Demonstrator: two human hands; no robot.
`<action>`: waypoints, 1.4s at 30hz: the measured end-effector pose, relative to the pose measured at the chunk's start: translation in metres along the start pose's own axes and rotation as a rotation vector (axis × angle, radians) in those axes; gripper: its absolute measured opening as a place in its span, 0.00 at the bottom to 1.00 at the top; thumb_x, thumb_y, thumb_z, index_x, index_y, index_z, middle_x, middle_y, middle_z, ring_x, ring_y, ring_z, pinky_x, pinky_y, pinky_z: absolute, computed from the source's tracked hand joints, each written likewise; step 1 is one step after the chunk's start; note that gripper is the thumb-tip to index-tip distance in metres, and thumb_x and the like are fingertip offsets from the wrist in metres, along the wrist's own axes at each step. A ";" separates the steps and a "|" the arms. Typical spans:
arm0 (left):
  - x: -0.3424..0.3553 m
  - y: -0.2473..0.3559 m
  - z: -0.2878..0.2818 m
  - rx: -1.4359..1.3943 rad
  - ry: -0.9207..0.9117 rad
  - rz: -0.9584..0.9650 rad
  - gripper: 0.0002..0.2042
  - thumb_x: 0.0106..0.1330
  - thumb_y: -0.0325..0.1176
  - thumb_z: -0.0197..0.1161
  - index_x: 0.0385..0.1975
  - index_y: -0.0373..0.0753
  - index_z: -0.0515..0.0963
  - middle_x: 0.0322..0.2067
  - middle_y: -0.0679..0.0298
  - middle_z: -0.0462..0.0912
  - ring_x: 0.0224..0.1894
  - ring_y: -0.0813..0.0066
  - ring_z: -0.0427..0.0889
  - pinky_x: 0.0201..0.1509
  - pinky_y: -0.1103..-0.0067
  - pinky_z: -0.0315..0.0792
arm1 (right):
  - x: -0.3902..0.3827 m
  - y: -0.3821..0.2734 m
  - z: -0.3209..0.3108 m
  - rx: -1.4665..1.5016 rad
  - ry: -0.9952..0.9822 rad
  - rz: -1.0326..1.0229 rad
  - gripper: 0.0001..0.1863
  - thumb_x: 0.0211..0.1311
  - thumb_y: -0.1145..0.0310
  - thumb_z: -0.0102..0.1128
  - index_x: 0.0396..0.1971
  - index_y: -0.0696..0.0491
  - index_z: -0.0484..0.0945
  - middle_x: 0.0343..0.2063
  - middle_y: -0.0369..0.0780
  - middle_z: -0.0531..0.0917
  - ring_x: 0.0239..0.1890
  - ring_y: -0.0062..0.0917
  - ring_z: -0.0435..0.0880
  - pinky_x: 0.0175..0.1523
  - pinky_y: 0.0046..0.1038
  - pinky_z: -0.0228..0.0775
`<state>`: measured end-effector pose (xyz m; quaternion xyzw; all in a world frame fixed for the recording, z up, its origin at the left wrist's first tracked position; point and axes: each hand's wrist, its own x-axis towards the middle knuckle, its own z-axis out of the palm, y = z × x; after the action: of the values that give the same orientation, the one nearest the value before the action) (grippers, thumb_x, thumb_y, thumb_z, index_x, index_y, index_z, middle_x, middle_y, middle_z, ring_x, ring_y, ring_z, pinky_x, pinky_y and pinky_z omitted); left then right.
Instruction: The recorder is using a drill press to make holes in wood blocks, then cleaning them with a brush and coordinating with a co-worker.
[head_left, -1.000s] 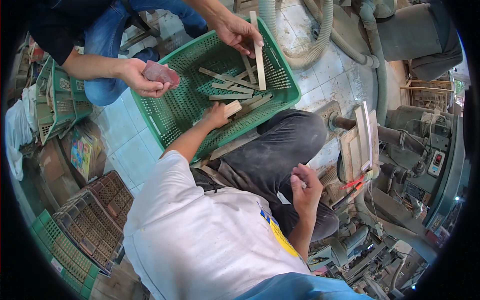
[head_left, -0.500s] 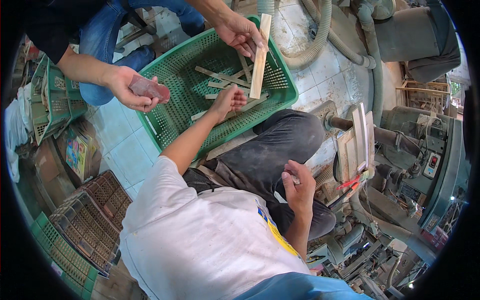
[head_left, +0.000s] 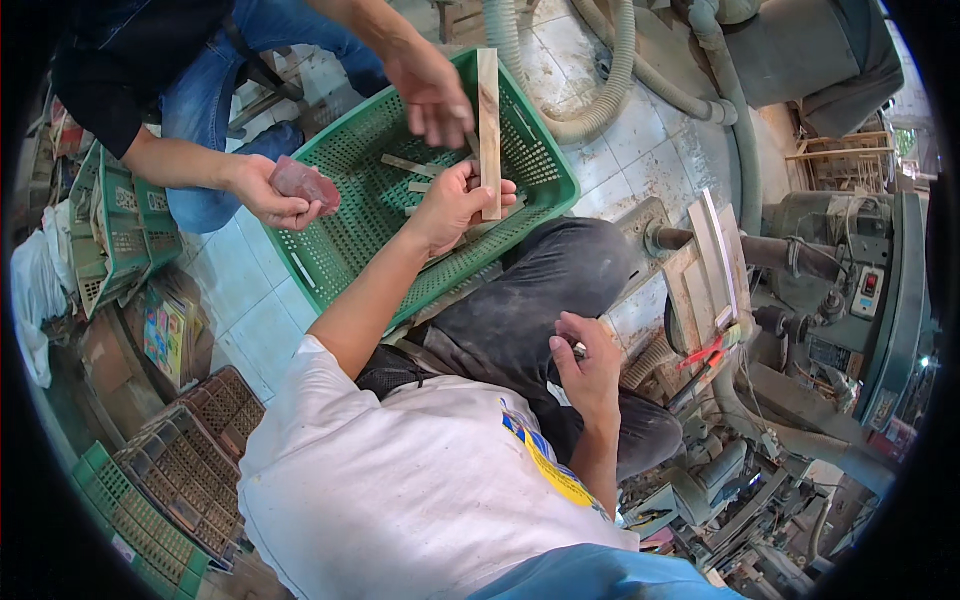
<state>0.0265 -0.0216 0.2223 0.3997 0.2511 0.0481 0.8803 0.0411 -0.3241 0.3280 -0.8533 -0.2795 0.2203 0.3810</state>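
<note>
My left hand (head_left: 450,210) grips the lower end of a flat, pale wooden strip (head_left: 488,125) with a darker grain patch, holding it nearly upright over the green plastic basket (head_left: 340,265). More wooden strips (head_left: 408,164) lie in the basket, partly hidden by my hand. Above my thigh, my right hand (head_left: 590,368) is curled round a small object, of which only a light tip shows. Across the basket, a co-worker's hand (head_left: 432,95) is apart from the strip, fingers loosely spread. The co-worker's other hand (head_left: 275,195) holds a reddish-brown folded sheet, like sandpaper (head_left: 304,184).
A machine with a horizontal shaft (head_left: 715,250) stands at my right, thin boards leaning against it. Thick ribbed hoses (head_left: 605,95) cross the tiled floor beyond the basket. More plastic crates (head_left: 185,450) stand at the left.
The co-worker has let go of the wooden strip, which my left hand now holds. My left hand rose from inside the basket, and the strip shifted slightly left and became more upright.
</note>
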 end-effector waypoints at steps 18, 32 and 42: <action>-0.030 -0.008 0.130 -0.308 -0.556 -0.022 0.24 0.87 0.45 0.46 0.71 0.35 0.69 0.65 0.49 0.80 0.64 0.59 0.83 0.68 0.63 0.79 | 0.032 0.006 0.004 0.815 0.306 0.090 0.21 0.70 0.61 0.76 0.51 0.57 0.75 0.39 0.34 0.81 0.37 0.13 0.78 0.45 0.21 0.75; -0.015 -0.033 0.222 -0.184 -0.485 -0.065 0.20 0.85 0.42 0.53 0.66 0.35 0.71 0.49 0.55 0.85 0.47 0.66 0.87 0.55 0.66 0.84 | -0.037 0.054 -0.024 0.832 0.408 0.241 0.22 0.67 0.62 0.78 0.51 0.57 0.76 0.37 0.34 0.80 0.38 0.15 0.78 0.46 0.22 0.75; 0.073 -0.040 0.306 1.335 -0.791 0.816 0.13 0.69 0.30 0.70 0.51 0.35 0.83 0.39 0.57 0.80 0.42 0.56 0.82 0.48 0.67 0.77 | -0.106 0.109 -0.138 0.598 0.779 0.211 0.10 0.72 0.72 0.69 0.49 0.56 0.82 0.38 0.31 0.83 0.39 0.13 0.80 0.48 0.19 0.74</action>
<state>0.2320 -0.2359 0.3333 0.8773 -0.2593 0.0601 0.3993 0.0766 -0.5258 0.3461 -0.7494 0.0468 -0.0067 0.6604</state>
